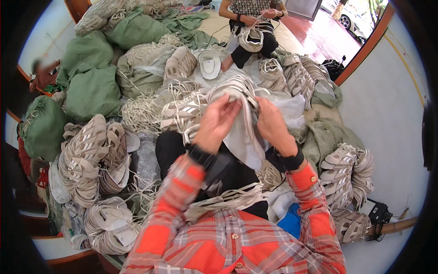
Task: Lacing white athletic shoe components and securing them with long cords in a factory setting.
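Note:
Both of my hands are raised in front of me at a beige and white shoe upper (237,93). My left hand (216,121) is closed, fingertips pinching the upper's near edge. On the other side, my right hand (273,119) grips the upper, its fingers partly hidden behind it. A pale, tongue-shaped piece (246,146) hangs down between the hands. Across my lap lies a bunch of cream laces (228,199). Just beyond my left hand, more striped uppers (182,107) sit beside a heap of loose laces (143,113).
Stacked uppers stand at my left (86,155) and at my right (342,171). Green sacks (93,93) pile up at the far left. Across from me sits a person (251,20) handling an upper and laces. Another person (44,75) is at the far left.

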`<action>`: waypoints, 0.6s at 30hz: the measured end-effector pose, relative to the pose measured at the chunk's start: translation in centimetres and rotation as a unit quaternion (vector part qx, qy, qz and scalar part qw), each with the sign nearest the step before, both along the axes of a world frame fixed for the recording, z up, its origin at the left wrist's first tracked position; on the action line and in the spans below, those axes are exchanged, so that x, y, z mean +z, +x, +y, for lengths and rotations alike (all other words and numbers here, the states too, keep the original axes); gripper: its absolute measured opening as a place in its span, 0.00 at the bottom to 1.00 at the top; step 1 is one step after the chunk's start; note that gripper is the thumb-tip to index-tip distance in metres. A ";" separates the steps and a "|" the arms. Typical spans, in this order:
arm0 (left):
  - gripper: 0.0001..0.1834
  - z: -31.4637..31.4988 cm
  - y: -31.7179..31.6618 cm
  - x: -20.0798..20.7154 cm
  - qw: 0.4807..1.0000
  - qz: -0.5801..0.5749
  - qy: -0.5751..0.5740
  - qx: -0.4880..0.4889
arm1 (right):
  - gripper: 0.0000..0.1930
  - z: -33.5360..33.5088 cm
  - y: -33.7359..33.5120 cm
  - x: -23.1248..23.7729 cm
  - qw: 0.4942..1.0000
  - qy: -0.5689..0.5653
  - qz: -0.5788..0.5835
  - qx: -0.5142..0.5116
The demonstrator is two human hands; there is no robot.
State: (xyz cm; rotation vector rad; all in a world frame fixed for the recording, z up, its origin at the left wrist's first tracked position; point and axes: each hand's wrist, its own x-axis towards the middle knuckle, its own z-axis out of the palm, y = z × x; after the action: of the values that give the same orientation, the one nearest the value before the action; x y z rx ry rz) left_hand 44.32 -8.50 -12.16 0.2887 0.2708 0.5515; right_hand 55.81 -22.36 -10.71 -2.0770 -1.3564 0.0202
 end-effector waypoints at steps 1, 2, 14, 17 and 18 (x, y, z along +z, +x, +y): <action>0.12 -0.2 1.6 -2.2 0.997 0.026 0.069 0.028 | 0.17 -0.6 0.3 0.1 0.998 0.014 0.024 0.051; 0.14 0.0 3.2 -3.9 0.987 0.048 0.142 0.058 | 0.18 -0.5 1.0 0.5 0.993 0.032 0.043 0.103; 0.27 10.4 -9.4 -9.4 0.526 0.442 0.703 -0.184 | 0.19 -3.8 7.4 -9.5 0.984 -0.087 0.036 -0.152; 0.24 11.6 -8.5 -10.2 0.593 0.361 0.677 -0.244 | 0.16 -2.9 9.3 -10.6 0.988 -0.056 0.047 -0.138; 0.22 12.1 -7.7 -10.5 0.629 0.367 0.628 -0.276 | 0.16 -2.1 9.8 -10.4 0.988 -0.059 0.045 -0.133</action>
State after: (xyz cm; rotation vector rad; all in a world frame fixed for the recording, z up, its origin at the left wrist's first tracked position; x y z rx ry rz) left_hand 36.58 3.58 -22.63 1.9502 0.5279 -0.1398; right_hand 65.63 -24.46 -21.16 -2.3133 -1.0384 0.0809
